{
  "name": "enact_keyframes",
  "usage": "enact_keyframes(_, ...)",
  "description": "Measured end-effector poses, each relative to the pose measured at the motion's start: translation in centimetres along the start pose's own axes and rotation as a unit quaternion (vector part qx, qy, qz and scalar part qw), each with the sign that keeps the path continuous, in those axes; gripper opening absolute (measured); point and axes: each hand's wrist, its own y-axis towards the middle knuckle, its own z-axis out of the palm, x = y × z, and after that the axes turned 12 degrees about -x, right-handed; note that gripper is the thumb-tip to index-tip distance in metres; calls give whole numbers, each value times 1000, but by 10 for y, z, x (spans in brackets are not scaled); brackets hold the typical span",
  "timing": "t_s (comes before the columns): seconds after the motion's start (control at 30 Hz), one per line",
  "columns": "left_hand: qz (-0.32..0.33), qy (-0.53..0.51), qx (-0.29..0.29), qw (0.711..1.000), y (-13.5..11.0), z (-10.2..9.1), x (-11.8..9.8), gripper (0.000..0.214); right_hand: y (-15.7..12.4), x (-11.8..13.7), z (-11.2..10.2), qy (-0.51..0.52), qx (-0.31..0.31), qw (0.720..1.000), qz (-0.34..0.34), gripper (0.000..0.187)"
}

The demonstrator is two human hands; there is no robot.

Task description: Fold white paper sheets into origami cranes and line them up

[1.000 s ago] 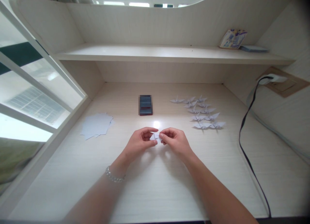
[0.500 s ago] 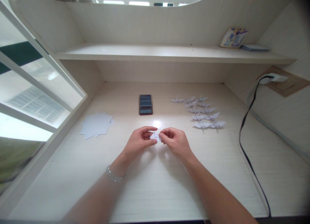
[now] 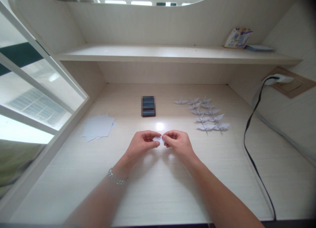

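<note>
My left hand (image 3: pixel 142 144) and my right hand (image 3: pixel 178 143) meet just above the middle of the desk (image 3: pixel 158 188), fingertips pinched together on a small folded piece of pale paper (image 3: pixel 158 139). Only a sliver of that paper shows between the fingers. A bead bracelet (image 3: pixel 116 178) circles my left wrist. Several finished paper cranes (image 3: pixel 207 115) lie in rows on the desk to the right of my hands. To the left lies a loose stack of pale paper sheets (image 3: pixel 98 126).
A dark phone (image 3: pixel 148 106) lies flat behind my hands. A black cable (image 3: pixel 254 149) runs from a wall socket (image 3: pixel 281 80) down the desk's right side. On the shelf (image 3: pixel 172 54) above sits a small printed packet (image 3: pixel 237 38). A window frame borders the left.
The fingers of both hands have closed in tighter on the folded paper, so less of it shows. Hands and arms stay in the same place.
</note>
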Motion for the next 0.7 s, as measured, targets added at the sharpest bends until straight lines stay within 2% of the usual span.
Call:
enact_keyframes(0.33, -30, -15, 7, 999, 0, -3, 1, 33, -1, 2, 0, 41, 7, 998, 43, 20)
enact_keyframes(0.5, -28, -26, -3, 999, 0, 0, 2, 32, -2, 3, 0, 13, 2, 1000, -2, 18)
enact_keyframes(0.63, -18, -41, -19, 999, 0, 5, 3, 22, -4, 4, 1, -13, 1, 999, -41, 17)
enact_keyframes(0.7, -9, -43, -33, 998, 0, 7, 4, 21, -4, 4, 2, -11, 7, 999, -40, 17)
